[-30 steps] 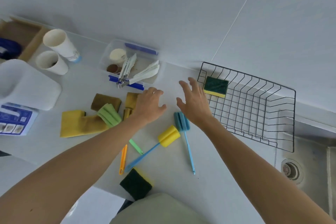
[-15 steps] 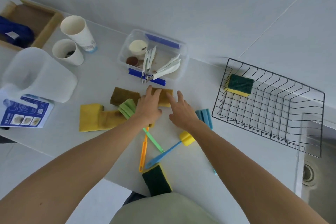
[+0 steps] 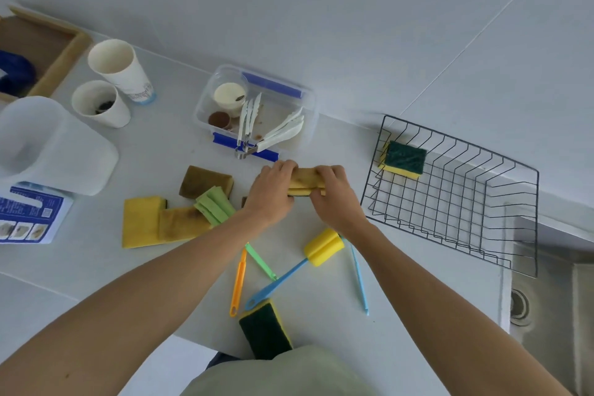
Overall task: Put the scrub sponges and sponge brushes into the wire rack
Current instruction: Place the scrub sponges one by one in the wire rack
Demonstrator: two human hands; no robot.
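Both hands have moved up the table (image 3: 321,315) since half a second ago, and now they hold a stack of yellow sponges (image 3: 305,182) between them. The left hand (image 3: 271,193) has its grip curled round the left end of the stack. The right hand (image 3: 334,196) has its grip curled round the right end. The stack sits just in front of the clear box (image 3: 257,112) with white tools in it.

One green and yellow sponge (image 3: 403,159) is in the wire rack (image 3: 456,199), at its far left corner. Another green and yellow sponge (image 3: 265,328) lies at the near edge of the table. More yellow and brown sponges (image 3: 167,219) lie to the left, with a green brush head (image 3: 215,209) on top of them. A yellow sponge brush (image 3: 323,247) with a blue handle lies under the right arm. An orange handle (image 3: 238,283) and a light blue handle (image 3: 359,280) lie near it.

Two paper cups (image 3: 109,87) stand far left, beside a white jug (image 3: 54,145).
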